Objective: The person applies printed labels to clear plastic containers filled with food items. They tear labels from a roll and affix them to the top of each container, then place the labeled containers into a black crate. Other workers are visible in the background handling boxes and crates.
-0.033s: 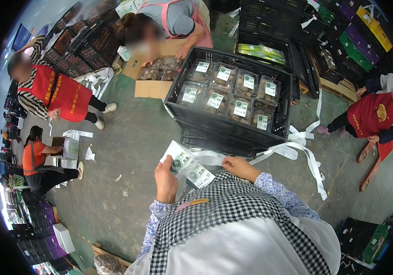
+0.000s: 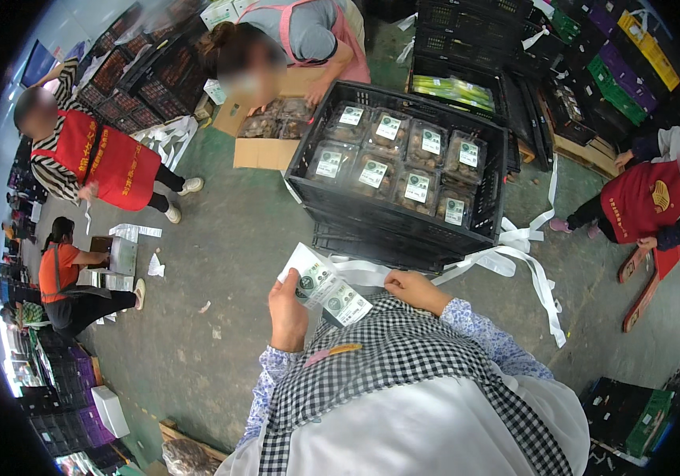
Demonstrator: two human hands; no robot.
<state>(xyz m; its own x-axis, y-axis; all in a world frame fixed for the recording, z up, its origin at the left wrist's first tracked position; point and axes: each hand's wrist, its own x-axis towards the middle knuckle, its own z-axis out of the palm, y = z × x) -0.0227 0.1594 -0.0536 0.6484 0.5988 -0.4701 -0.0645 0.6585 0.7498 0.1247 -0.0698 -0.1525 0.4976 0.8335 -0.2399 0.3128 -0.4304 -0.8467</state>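
Observation:
My left hand (image 2: 287, 313) pinches a strip of printed labels (image 2: 341, 300), white with green-black print, which hangs in front of my checked apron (image 2: 403, 349). A long white backing strip (image 2: 367, 272) runs from near the labels to my right hand (image 2: 417, 290). The fingers of that hand are curled together on the strip, close to the apron; their tips are partly hidden. Just beyond both hands stands a black plastic crate (image 2: 387, 220) holding several clear packs (image 2: 371, 176) of brown produce with white labels on top.
A person in a pink apron (image 2: 348, 59) bends over a cardboard carton (image 2: 264, 155) of packs. People in red aprons stand left (image 2: 114, 163) and right (image 2: 645, 202). Someone in orange (image 2: 58, 274) sits at left. Loose white strips (image 2: 542, 285) trail on the floor near a red pallet jack (image 2: 643, 297).
The hand of the person in the red apron at left has shifted slightly. My own hands, the labels and the crate look the same.

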